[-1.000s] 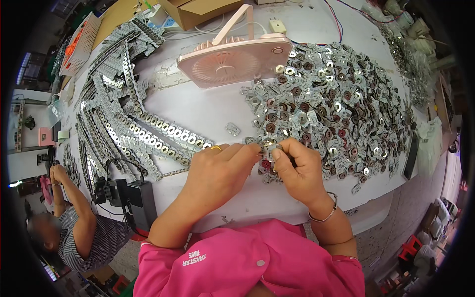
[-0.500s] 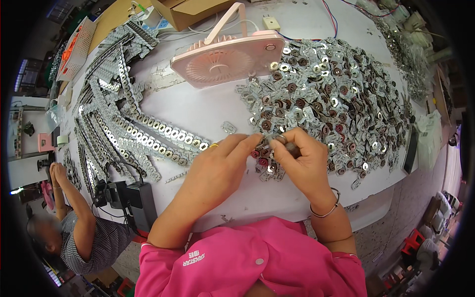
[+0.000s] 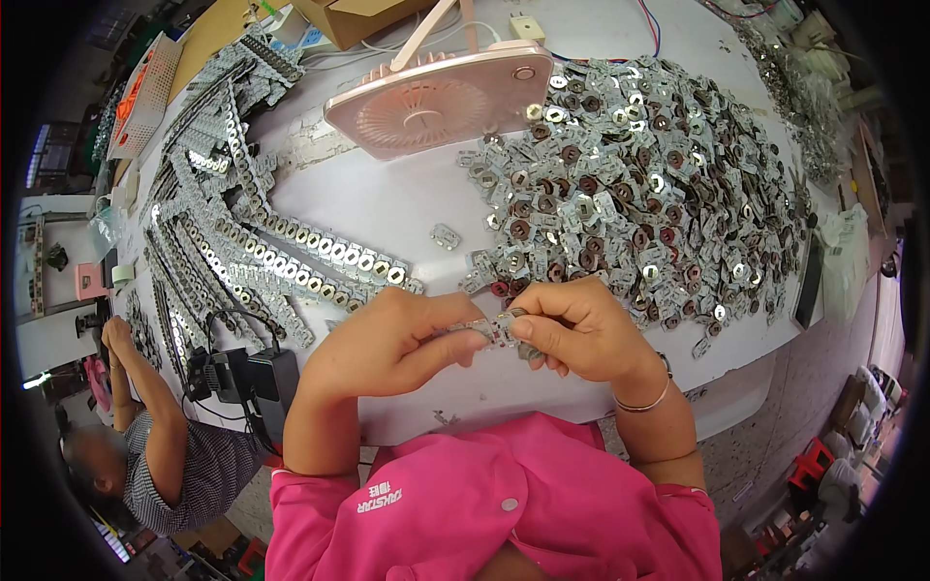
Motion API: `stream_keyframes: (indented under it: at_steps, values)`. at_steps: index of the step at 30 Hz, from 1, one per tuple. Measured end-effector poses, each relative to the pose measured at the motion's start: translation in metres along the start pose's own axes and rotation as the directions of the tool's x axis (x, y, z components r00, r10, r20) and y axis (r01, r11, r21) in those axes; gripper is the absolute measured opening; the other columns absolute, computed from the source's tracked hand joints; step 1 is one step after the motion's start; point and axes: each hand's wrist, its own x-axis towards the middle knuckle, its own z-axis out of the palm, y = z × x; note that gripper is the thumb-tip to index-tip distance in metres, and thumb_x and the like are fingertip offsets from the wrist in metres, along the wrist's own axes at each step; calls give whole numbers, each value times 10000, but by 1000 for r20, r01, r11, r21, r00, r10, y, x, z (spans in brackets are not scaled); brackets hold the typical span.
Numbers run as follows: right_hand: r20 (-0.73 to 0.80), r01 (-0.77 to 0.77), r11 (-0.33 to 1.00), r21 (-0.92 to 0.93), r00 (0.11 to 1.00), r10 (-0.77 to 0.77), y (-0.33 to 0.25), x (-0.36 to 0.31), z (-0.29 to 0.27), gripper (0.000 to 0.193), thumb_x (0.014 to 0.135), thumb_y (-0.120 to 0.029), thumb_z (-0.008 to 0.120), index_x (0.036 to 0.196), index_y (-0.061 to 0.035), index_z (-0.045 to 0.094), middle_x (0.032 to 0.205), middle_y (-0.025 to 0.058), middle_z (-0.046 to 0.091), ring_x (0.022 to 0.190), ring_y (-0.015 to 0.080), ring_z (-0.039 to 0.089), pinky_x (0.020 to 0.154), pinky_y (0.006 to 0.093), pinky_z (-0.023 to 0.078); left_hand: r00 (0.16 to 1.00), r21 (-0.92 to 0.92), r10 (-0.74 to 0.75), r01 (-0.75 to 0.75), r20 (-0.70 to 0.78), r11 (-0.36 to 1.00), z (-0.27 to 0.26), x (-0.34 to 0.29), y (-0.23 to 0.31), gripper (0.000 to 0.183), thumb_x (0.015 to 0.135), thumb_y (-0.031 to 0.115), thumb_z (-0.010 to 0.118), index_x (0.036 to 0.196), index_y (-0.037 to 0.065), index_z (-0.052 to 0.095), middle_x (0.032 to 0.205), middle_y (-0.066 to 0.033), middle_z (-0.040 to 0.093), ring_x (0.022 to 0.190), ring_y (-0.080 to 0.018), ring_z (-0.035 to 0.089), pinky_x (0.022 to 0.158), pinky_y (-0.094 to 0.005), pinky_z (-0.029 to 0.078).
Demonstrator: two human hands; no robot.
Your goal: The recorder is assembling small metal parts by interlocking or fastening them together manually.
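Your left hand [image 3: 392,339] and right hand [image 3: 591,334] each pinch small metal parts [image 3: 499,331], held between them over the near tabletop [image 3: 668,360], beside the loose pile [image 3: 630,184]. The step in hand appears to be joining parts edge to edge; the next move calls for careful alignment. White lettering [image 3: 380,499] marks your pink shirt [image 3: 455,494]; no other writing is legible.

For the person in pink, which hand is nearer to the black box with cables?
Left: the left hand is right of the black box; the right hand is farther right, beyond the left one.
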Motion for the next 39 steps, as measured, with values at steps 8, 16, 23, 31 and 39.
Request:
stream_keyframes:
  at_steps: [8,16,23,31,39]
  values:
    - [-400,226,960,-167,874,-275,21,10,12,165,973,-167,609,911,-15,617,659,-34,576,551,27,498,488,214,390,848,543,364,-110,-385,832,27,16,0,128,856,65,707,973,43,660,763,-70,679,595,-219,645,525,-308,475]
    - [-420,178,981,-74,887,-192,20,10,13,170,972,-159,611,878,-17,603,640,-43,556,566,16,473,495,226,385,764,648,438,-35,-473,761,38,23,-6,200,833,42,717,1020,64,649,771,-72,668,581,-245,626,525,-338,477]
    - [-441,105,991,78,896,-60,11,9,15,164,968,-137,610,865,-8,606,650,-23,582,556,32,519,499,237,417,846,684,364,1,-390,730,39,20,0,227,828,35,713,1044,54,645,797,-78,674,659,-263,653,586,-359,510]
    - [-436,157,848,-506,801,-409,7,10,-2,133,903,-118,696,946,6,672,679,72,644,610,95,586,546,275,451,933,493,182,-5,-311,870,19,14,0,265,881,58,665,1144,36,639,879,-118,692,786,-286,686,694,-362,545]
    - [-93,215,905,-367,960,-265,6,3,-10,140,936,-127,654,904,7,678,655,67,625,546,89,557,513,268,432,990,331,36,11,-136,944,7,5,-1,126,933,116,644,1035,44,665,742,-90,702,624,-206,682,590,-300,506]
